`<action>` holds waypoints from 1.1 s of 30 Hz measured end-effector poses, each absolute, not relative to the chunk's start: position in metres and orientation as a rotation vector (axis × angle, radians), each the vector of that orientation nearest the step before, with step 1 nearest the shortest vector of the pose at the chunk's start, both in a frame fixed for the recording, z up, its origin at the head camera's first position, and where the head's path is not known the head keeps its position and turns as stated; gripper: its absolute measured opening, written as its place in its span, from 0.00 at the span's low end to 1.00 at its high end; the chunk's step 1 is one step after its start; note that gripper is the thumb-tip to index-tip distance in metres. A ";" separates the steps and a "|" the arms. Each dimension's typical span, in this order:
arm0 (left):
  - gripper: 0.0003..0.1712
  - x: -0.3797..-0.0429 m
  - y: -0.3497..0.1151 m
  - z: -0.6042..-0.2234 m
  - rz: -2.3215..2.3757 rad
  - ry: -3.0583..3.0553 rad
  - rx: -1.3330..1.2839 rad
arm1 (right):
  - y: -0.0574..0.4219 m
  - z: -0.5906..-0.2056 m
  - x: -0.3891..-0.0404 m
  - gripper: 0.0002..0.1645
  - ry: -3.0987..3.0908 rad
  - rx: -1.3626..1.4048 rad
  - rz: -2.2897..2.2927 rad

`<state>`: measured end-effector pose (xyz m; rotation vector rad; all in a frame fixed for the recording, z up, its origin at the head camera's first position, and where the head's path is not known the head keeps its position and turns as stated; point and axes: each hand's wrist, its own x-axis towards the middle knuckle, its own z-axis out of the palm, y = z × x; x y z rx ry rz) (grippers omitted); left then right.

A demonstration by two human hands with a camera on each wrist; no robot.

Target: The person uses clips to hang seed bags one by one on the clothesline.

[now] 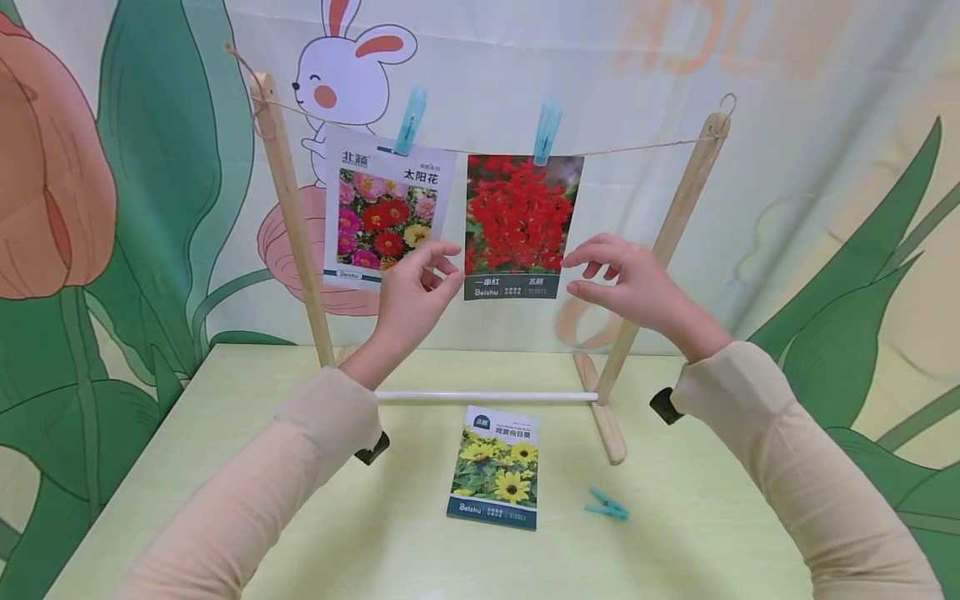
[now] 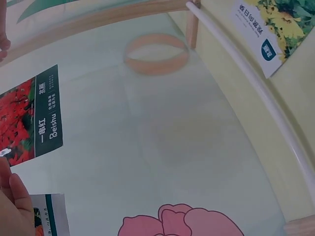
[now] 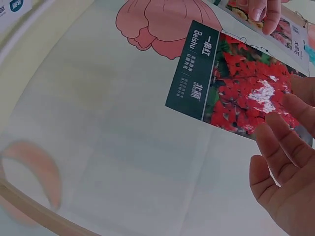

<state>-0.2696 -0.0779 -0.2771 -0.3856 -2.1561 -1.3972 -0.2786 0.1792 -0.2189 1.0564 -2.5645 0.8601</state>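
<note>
A seed packet with red flowers (image 1: pixel 517 217) hangs from a thin string (image 1: pixel 637 148), held by a blue clothespin (image 1: pixel 548 132). To its left hangs a white-bordered packet with mixed flowers (image 1: pixel 386 212) under another blue clothespin (image 1: pixel 411 122). My left hand (image 1: pixel 416 292) hovers in front of the mixed-flower packet, near the red packet's left edge, its fingers loosely bent around nothing. By the red packet's right edge is my right hand (image 1: pixel 626 279), fingers relaxed and apart, holding nothing. The right wrist view shows that hand (image 3: pixel 290 167) close to the red packet (image 3: pixel 241 88).
A sunflower packet (image 1: pixel 495 468) lies on the pale table (image 1: pixel 300 533), with a loose blue clothespin (image 1: pixel 607 505) to its right. Wooden posts (image 1: pixel 296 225) carry the string at both sides. A white rod (image 1: pixel 487 397) joins the stand's feet low down.
</note>
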 end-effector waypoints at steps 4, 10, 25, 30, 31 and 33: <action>0.15 -0.270 -0.079 -0.281 -1.395 -2.167 -0.403 | 0.180 -0.223 -0.279 0.15 -2.602 1.068 0.861; 0.14 -0.269 -0.080 -0.284 -1.362 -2.181 -0.414 | 0.181 -0.228 -0.279 0.14 -2.621 1.106 0.849; 0.14 -0.269 -0.081 -0.292 -1.280 -2.256 -0.426 | 0.182 -0.238 -0.276 0.13 -2.683 1.123 0.804; 0.15 -0.268 -0.082 -0.296 -1.280 -2.299 -0.413 | 0.184 -0.242 -0.275 0.13 -2.699 1.124 0.797; 0.14 -0.268 -0.082 -0.297 -1.277 -2.303 -0.412 | 0.184 -0.243 -0.275 0.13 -2.701 1.125 0.797; 0.14 -0.268 -0.081 -0.298 -1.275 -2.306 -0.417 | 0.185 -0.245 -0.276 0.13 -2.704 1.126 0.803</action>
